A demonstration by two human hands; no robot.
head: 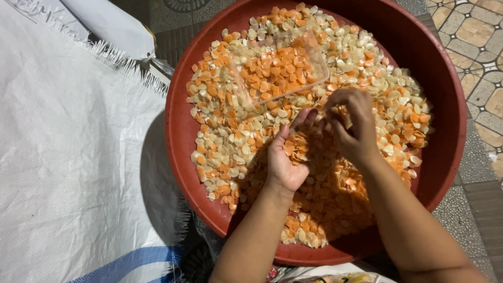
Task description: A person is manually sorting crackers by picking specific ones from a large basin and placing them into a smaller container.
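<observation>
Orange and creamy white chips (pixel 361 57) fill a brick-red basin (pixel 445 105); a clear tub (pixel 280 65) among them holds mostly orange ones. A white woven sack (pixel 68 157) carries a blue stripe. Beige floor tiles (pixel 479 36) show dark geometric outlines.

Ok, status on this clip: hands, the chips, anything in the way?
Left hand cupped palm up, holding orange chips. Right hand pinching at that pile. Both over the red basin of mixed orange and white chips; clear tub of orange ones beyond. Nothing in the way.
</observation>
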